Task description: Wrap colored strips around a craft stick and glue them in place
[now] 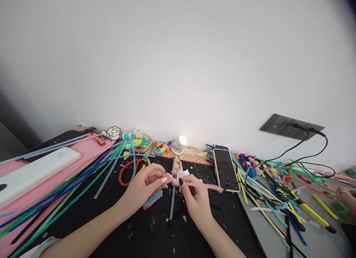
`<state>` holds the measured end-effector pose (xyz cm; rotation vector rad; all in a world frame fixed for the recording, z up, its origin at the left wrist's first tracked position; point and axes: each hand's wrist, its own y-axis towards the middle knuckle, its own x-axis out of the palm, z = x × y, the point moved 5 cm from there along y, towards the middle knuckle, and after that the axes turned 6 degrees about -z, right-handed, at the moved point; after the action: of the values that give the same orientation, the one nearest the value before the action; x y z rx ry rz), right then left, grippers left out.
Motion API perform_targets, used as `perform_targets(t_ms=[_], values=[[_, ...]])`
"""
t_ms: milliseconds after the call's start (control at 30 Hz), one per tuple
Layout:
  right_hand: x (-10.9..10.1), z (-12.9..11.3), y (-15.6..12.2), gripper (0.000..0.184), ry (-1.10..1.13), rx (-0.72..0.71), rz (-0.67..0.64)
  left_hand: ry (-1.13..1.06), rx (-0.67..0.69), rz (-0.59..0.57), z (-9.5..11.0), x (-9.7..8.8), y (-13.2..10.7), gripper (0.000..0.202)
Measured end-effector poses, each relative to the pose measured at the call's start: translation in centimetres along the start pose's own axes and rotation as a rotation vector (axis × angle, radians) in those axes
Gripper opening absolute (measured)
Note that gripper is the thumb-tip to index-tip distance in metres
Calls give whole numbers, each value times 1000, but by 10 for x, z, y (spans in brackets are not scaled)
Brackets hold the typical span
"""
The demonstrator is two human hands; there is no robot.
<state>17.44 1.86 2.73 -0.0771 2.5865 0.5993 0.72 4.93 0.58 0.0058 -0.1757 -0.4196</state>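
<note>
My left hand pinches the curled end of a pink pipe cleaner between thumb and fingertips. Closed on the same pipe cleaner a little further along is my right hand, with dark nail polish on its thumb; the free end sticks out to the right. Just behind the hands lies a stained pink tool, which looks like a hot glue gun, partly covered by them. A small striped bundle of pipe cleaners lies under my left hand. Red-handled scissors are to the left of it.
A lit white lamp stands against the wall. Right of my hands leans a phone; beyond it are pliers and scattered pipe cleaners. Long pipe cleaners and a white case lie left. Another person's hand shows far right.
</note>
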Motion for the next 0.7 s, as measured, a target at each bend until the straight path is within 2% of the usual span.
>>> perform_targets(t_ms=[233, 500, 700], values=[[-2, 11, -4, 32, 84, 120, 46, 101, -27, -137, -8, 9, -1, 15], [4, 10, -1, 34, 103, 111, -31, 207, -57, -163, -3, 11, -1, 19], [8, 11, -3, 33, 89, 98, -93, 287, -66, -194, -9, 12, -2, 18]])
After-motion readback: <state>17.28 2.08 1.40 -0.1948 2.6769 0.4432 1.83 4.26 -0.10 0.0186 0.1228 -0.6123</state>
